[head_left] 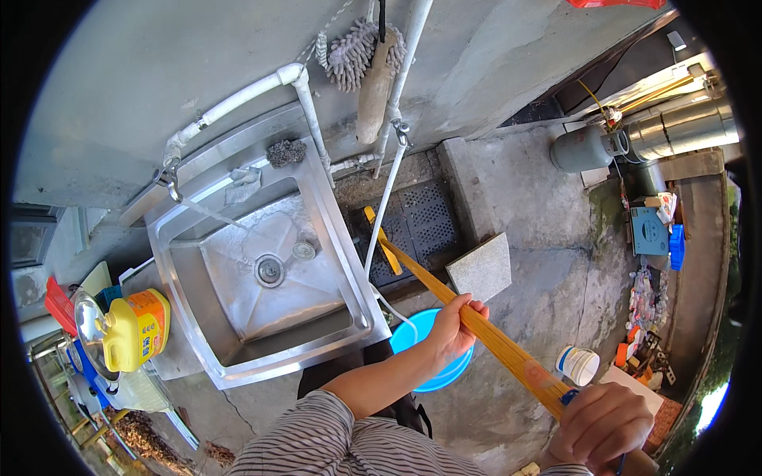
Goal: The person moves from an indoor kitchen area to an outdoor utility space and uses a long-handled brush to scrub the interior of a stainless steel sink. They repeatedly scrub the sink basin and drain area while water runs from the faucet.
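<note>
A long-handled floor-cleaning tool with a yellow pole (500, 348) slants down and away from me. My left hand (455, 330) is wrapped around the middle of the pole. My right hand (604, 425) grips its near upper end, by a bit of blue. At the far end, the yellow head (383, 239) sits over the dark perforated drain mats (425, 208) in a low concrete trough; its underside is hidden. Left of the pole stands a stainless steel sink (351, 262). Water runs into it from a metal tap (169, 181).
A white pipe (386, 208) drops close beside the tool's head. Near my left forearm is a blue basin (437, 384) with a hose in it. A stone slab (481, 268) leans at the trough's edge. Farther right are a white bucket (577, 365) and a gas cylinder (580, 150).
</note>
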Motion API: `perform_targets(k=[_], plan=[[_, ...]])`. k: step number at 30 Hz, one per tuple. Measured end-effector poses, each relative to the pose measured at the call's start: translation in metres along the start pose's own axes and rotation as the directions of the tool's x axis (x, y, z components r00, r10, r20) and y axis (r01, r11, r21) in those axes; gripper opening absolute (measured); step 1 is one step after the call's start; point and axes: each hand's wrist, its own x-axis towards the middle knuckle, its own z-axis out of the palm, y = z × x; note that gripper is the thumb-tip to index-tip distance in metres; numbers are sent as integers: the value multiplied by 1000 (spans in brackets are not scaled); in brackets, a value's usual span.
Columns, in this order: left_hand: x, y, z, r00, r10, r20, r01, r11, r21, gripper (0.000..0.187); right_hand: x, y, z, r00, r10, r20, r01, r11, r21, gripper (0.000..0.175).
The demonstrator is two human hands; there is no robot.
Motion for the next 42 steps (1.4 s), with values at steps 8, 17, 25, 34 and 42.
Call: perform_targets(k=[8, 17, 25, 34, 42], plan=[[110, 79, -80, 985, 168, -44, -170, 985, -42, 14, -35, 120, 29, 965, 92, -247, -119, 988, -100, 27], [95, 73, -35, 997, 6, -83, -11, 998, -67, 19, -13, 94, 6, 972, 114, -204, -115, 993, 7, 28], [147, 144, -72, 982, 102, -157, -81, 987, 136, 23, -27, 176, 29, 921, 11, -389, -89, 979, -182, 19], [155, 120, -95, 955, 223, -196, -206, 973, 104, 17, -66, 186, 40, 912, 36, -409, -109, 981, -158, 18], [173, 106, -125, 982, 113, -152, -98, 990, 105, 28, -64, 191, 28, 939, 145, -311, -196, 971, -138, 23]])
